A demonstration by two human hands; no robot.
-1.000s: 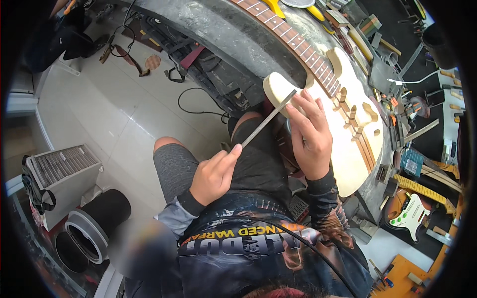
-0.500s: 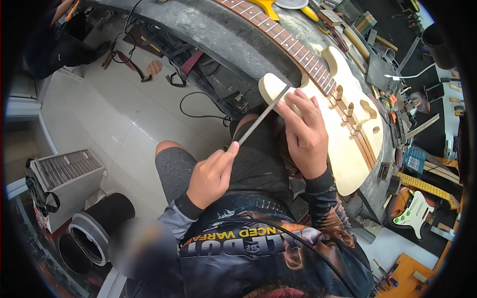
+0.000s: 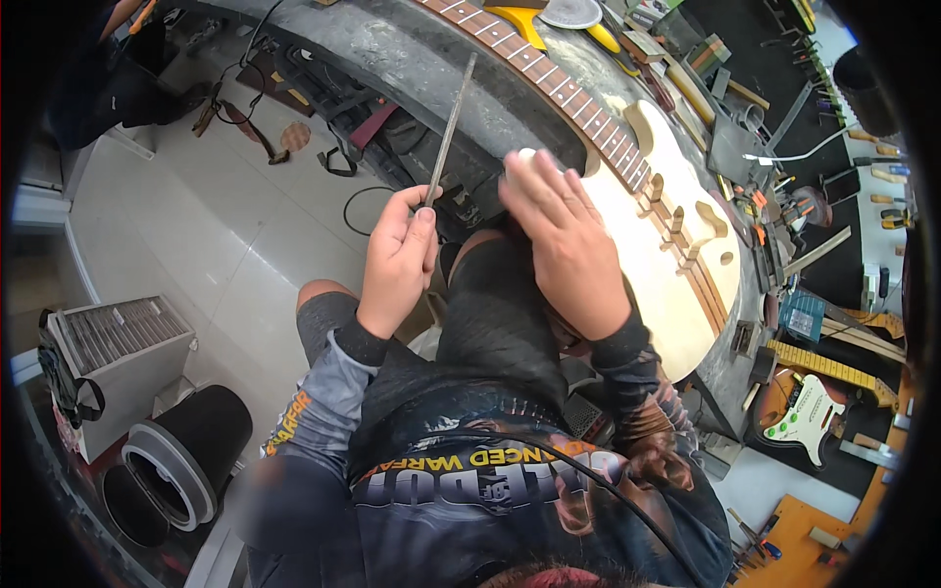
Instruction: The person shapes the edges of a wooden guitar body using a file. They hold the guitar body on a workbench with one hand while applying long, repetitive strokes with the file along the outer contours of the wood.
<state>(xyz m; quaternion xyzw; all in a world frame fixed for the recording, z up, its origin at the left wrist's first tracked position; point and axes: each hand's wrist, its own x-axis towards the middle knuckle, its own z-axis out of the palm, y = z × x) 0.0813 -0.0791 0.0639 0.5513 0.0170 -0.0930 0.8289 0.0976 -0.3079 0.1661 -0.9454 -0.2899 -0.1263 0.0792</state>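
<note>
A pale unfinished electric guitar body (image 3: 647, 294) lies on the bench, joined to a neck with a dark fretboard (image 3: 564, 90). Its top has routed cavities and brown wooden strips. My left hand (image 3: 395, 257) is closed round the near end of a long thin metal file (image 3: 451, 132), which points up and away, clear of the guitar. Over the tip of the body's near horn, my right hand (image 3: 569, 235) is stretched flat with its fingers extended. Those fingertips are smeared by motion, and whether they touch the wood I cannot tell.
A grey workbench (image 3: 392, 44) curves along the far side. On it are a yellow-handled brush (image 3: 524, 20), wood pieces and many tools. At the right lies another guitar with a white pickguard (image 3: 809, 416). A black bin (image 3: 201, 441) stands lower left; another person (image 3: 127, 93) is upper left.
The file has come off the guitar's horn and swung up to the left in my left hand. My right hand has let go of the file's tip and flattened over the horn.
</note>
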